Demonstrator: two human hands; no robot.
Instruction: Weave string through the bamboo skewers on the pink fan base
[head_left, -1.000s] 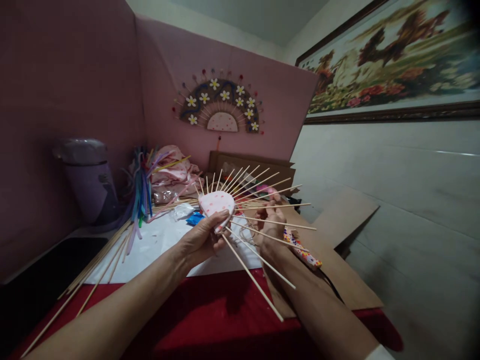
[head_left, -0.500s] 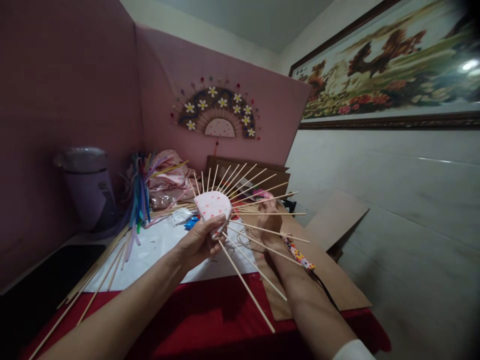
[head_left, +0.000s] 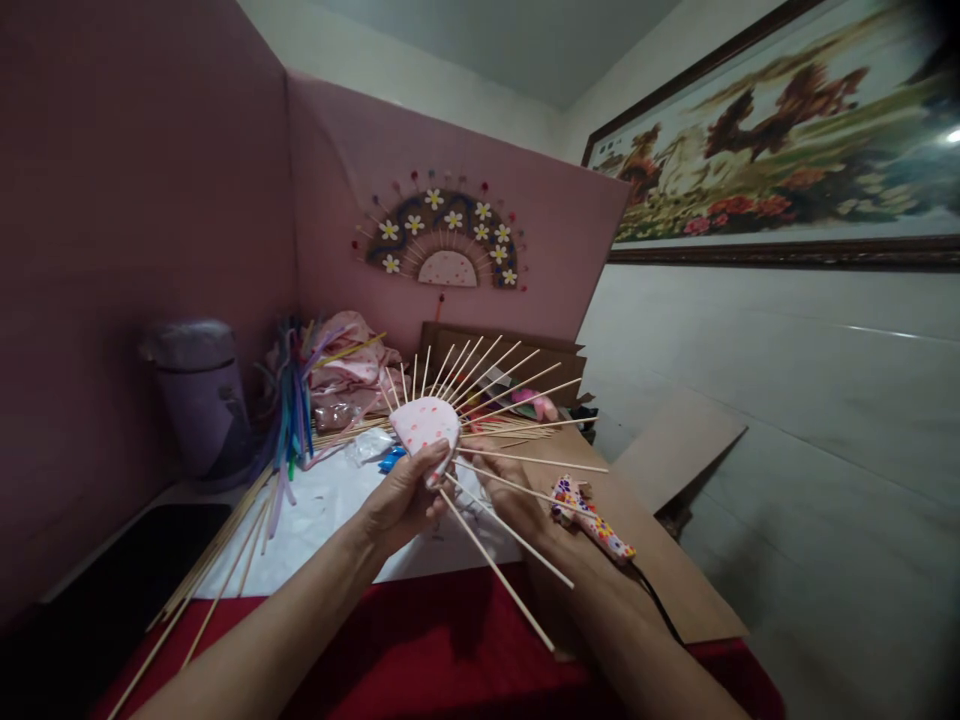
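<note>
A half-round piece point(head_left: 426, 425) covered in pale pink cloth with red dots is gripped at its lower edge by my left hand point(head_left: 409, 492), thumb on the front face. Thin wooden sticks point(head_left: 517, 458) fan out from its curved edge, upward and to the right. Behind the right-hand sticks is my right hand point(head_left: 510, 490), close to the back of the piece. Its fingers are partly hidden by the sticks and the piece, so their grip does not show. A flower-patterned glue gun point(head_left: 592, 518) with a black cord lies beside my right forearm.
A finished-looking fan point(head_left: 442, 240) with daisies hangs on the pink board. Pipe cleaners point(head_left: 291, 400), crumpled dotted cloth point(head_left: 352, 360) and a lilac canister point(head_left: 199, 405) stand at the left back. Loose sticks point(head_left: 217, 560) lie at left. Cardboard point(head_left: 675, 580) covers the table's right side.
My right hand has come left and down, from beside a pink object at the back to behind the half-round piece. My left hand still holds the piece. The view has shifted slightly.
</note>
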